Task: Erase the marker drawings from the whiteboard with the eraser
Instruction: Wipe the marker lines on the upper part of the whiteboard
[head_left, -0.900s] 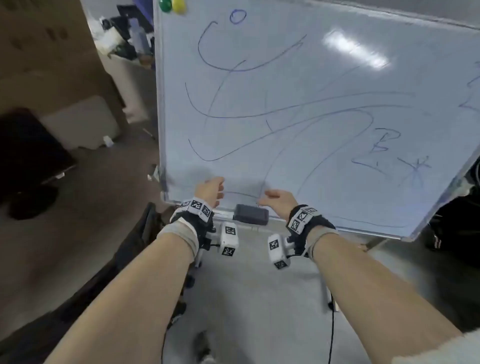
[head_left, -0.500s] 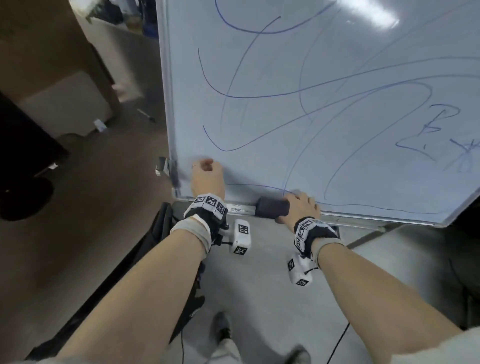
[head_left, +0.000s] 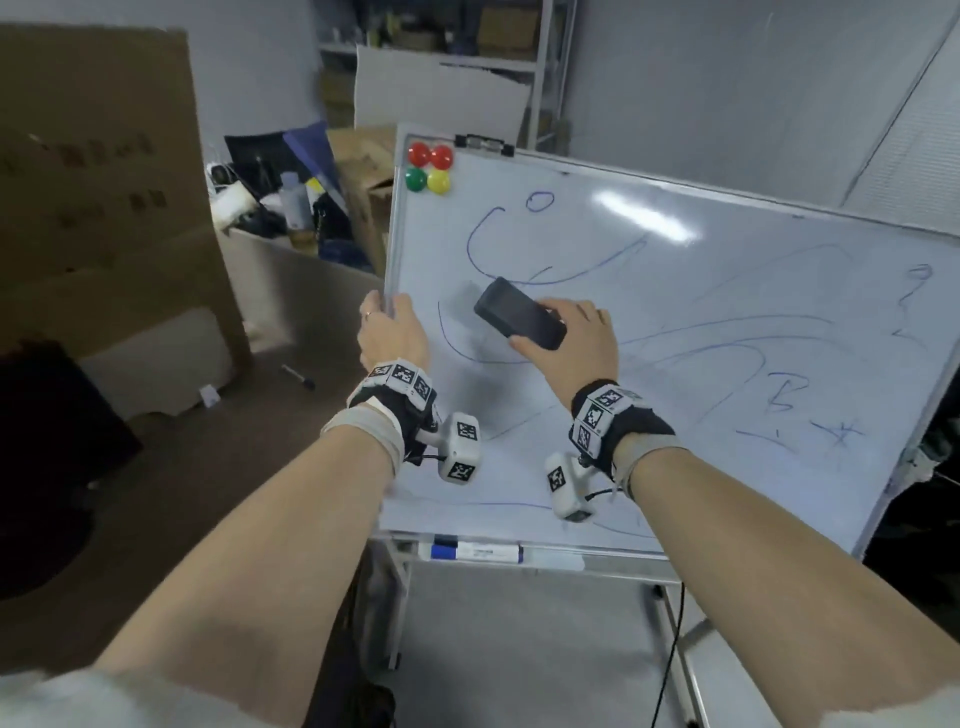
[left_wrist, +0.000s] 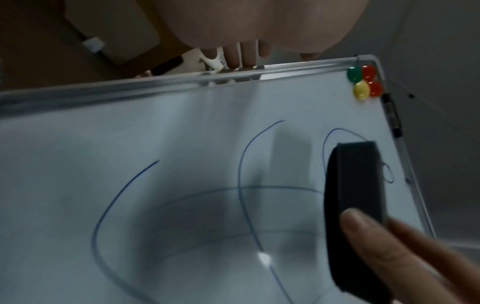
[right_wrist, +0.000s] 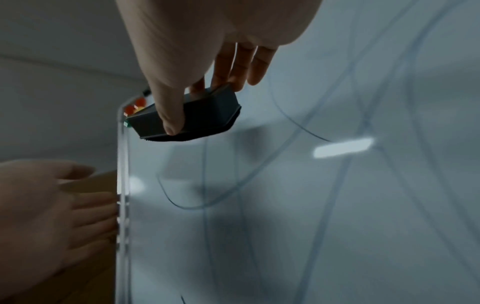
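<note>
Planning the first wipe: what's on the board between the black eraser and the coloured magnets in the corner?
Head view: between the black rectangular eraser and the round red, green and yellow magnets lies white board with part of a blue marker curve, nothing else.

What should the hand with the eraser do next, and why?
Probably press the eraser flat onto the whiteboard and wipe. The right hand holds it just off the surface, blue lines remain, and the left hand steadies the edge.

black wrist straps (head_left: 618, 421), tag-marked white camera blocks (head_left: 460, 454)
</note>
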